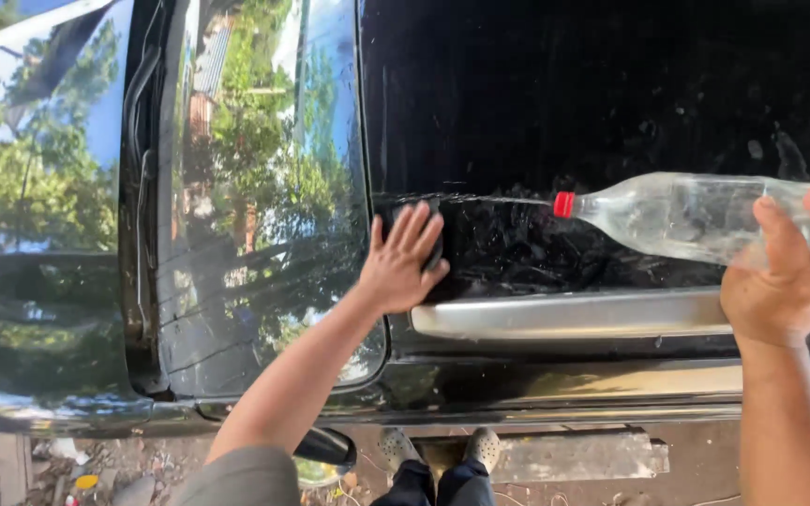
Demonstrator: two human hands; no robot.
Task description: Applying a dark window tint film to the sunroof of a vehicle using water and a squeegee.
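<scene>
My left hand presses flat on a dark sponge against the wet black roof of a car. My right hand grips a clear plastic bottle with a red cap, held on its side. A thin jet of water leaves the cap and lands on the roof just above my left fingers. The wetted patch lies between the two hands.
A silver roof rail runs along the roof edge below the hands. The windshield and hood on the left mirror trees and sky. My feet stand on a concrete block over littered ground.
</scene>
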